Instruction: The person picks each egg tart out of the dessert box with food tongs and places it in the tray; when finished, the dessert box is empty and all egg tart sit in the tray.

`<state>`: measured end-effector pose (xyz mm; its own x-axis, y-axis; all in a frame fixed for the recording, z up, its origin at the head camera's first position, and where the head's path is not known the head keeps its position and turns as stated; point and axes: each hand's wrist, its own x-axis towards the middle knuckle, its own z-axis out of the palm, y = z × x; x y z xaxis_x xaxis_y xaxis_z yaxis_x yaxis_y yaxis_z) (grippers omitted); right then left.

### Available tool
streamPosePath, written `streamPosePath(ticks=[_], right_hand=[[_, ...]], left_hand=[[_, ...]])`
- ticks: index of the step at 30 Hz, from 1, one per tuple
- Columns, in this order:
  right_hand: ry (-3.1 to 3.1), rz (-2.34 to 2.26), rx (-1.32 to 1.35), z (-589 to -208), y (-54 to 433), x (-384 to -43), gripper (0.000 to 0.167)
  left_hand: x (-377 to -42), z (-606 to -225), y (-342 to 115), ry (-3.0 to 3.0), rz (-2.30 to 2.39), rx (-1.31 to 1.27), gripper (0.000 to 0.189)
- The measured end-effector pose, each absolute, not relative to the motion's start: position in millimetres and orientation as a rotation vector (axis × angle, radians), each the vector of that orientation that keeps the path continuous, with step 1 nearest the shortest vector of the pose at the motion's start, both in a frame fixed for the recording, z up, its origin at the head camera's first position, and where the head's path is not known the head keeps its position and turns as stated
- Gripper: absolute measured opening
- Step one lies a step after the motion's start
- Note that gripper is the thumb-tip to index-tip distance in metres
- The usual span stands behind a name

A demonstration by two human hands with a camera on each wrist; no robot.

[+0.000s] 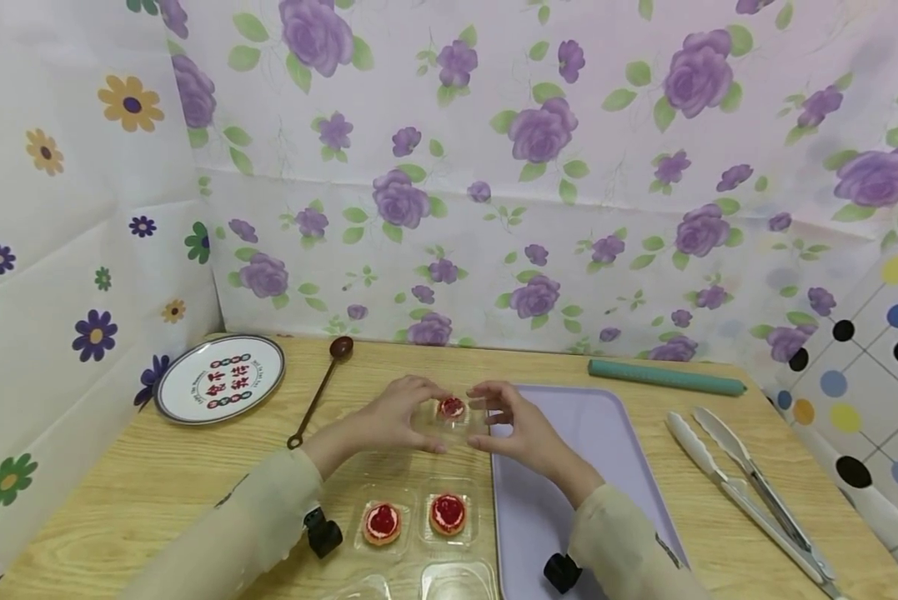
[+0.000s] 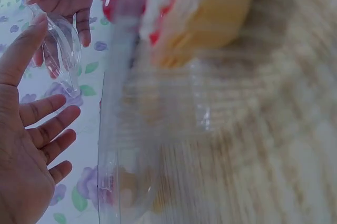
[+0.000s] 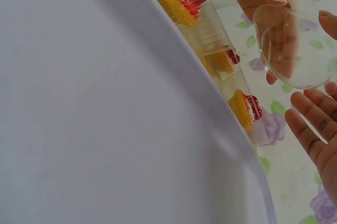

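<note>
Both hands hold a clear plastic lid [image 3: 308, 50] by opposite sides, above the far tart [image 1: 451, 407]. My left hand [image 1: 398, 417] has its thumb and fingers spread along the lid's left edge. On the opposite side, my right hand [image 1: 522, 432] has thumb and fingertips at the rim. In the left wrist view the lid [image 2: 66, 50] appears tilted between the two hands. Nearer to me, a red-topped tart [image 1: 382, 523] and another tart [image 1: 448, 514] sit in clear plastic boxes. The lid is hard to make out in the head view.
Right of the boxes lies a lilac tray [image 1: 606, 417]. Tongs [image 1: 756, 492] and a green rod [image 1: 666, 377] lie farther right. A brown spoon [image 1: 319, 392] and a white plate [image 1: 219, 379] are at left. Clear plastic pieces [image 1: 459, 581] show at the bottom edge.
</note>
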<state>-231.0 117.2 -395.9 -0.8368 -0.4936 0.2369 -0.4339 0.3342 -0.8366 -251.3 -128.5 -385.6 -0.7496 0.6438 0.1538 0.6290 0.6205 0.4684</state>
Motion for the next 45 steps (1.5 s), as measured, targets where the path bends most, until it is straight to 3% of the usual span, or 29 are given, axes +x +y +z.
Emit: streamPosePath(ticks=[11, 28, 45], right_hand=[[2.459, -1.596, -0.907, -403.7, 123.2, -230.4, 0.065], [2.713, -1.018, -0.911, -406.1, 121.4, -225.8, 0.074], [2.715, -0.81, -0.858, -404.7, 115.4, -230.0, 0.075]], left_hand=[[-245.2, -388.1, -125.0, 2.698, 0.937, 1.09, 0.074], [-241.7, -391.4, -128.6, 2.844, 0.559, 1.134, 0.067], [-240.5, -396.1, -128.3, 2.828, 0.539, 1.096, 0.064]])
